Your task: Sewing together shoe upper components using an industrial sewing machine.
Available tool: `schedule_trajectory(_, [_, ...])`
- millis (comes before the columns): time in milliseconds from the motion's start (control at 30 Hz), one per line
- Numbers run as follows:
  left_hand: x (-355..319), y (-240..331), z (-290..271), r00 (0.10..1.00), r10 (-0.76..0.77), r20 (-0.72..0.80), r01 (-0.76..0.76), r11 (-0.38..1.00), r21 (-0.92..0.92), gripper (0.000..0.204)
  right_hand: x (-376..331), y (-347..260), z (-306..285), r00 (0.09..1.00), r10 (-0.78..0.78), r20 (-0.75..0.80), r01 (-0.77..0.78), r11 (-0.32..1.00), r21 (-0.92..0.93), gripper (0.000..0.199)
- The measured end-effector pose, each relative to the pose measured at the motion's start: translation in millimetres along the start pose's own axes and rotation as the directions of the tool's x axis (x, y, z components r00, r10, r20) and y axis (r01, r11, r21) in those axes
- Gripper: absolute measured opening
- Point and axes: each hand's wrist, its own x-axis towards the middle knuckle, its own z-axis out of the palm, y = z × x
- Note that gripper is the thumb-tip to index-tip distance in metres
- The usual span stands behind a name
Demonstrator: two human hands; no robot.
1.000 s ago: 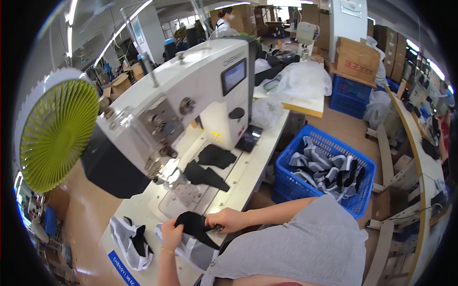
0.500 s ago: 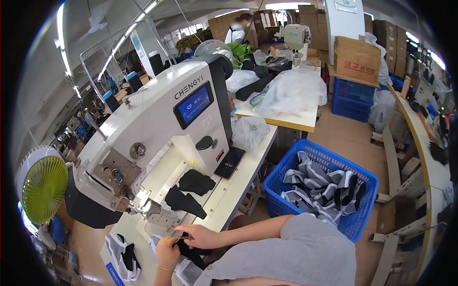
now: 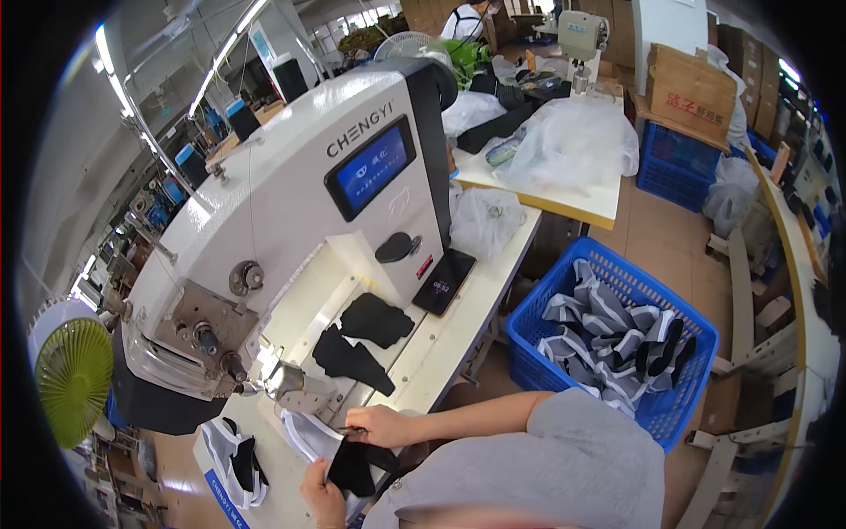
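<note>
At the front edge of the sewing machine [image 3: 304, 225], a white, grey and black fabric piece [image 3: 354, 467] stretches from below the needle area toward me. My left hand [image 3: 323, 495] is closed on its near edge. My right hand [image 3: 381, 427] is closed around a small dark metal tool [image 3: 354, 430] that looks like thread snips, mostly hidden by the fingers, just above the fabric's black part. Two black fabric pieces [image 3: 354, 361] lie on the machine bed, beyond my right hand. Left of the needle area rests another white and black piece [image 3: 236, 463].
A blue basket [image 3: 520, 339] of grey, white and black pieces stands on the floor to the right. A phone [image 3: 444, 282] lies on the table near a clear plastic bag [image 3: 486, 220]. A green fan [image 3: 75, 379] is at left. A person [image 3: 464, 24] is at the back.
My hands have moved apart. The left has drawn back toward me with the fabric edge, and the fabric now shows spread between them. The whole view has shifted slightly.
</note>
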Motion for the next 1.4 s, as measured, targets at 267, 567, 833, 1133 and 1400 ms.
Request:
schedule_trajectory(267, [30.6,36.5,-3.5,0.995,0.012,-0.1,-0.026,0.99,-0.141,0.014,10.2,-29.9,-17.2,0.936,0.347,0.064,-0.353,0.922,0.157,0.026])
schedule_trajectory(567, [43.7,35.3,-5.3,0.965,-0.254,-0.063,0.214,0.904,-0.369,0.01,5.2,-18.2,-14.6,0.897,0.394,0.202,-0.441,0.829,0.342,0.02])
schedule_trajectory(833, [55.0,26.2,-21.7,0.984,-0.07,-0.164,0.09,0.989,0.118,0.016,72.7,66.4,-107.7,0.997,-0.063,-0.036,0.034,0.844,-0.535,0.022])
schedule_trajectory(1133, [46.0,18.4,-21.7,0.988,-0.085,-0.13,0.086,0.996,-0.001,0.017,84.7,78.2,-98.2,0.992,-0.007,0.126,0.079,0.813,-0.577,0.027])
schedule_trajectory(1400, [44.8,30.3,-25.0,0.977,-0.078,-0.199,0.079,0.997,-0.006,0.019,82.5,76.7,-103.9,0.991,0.004,0.133,0.079,0.786,-0.613,0.022])
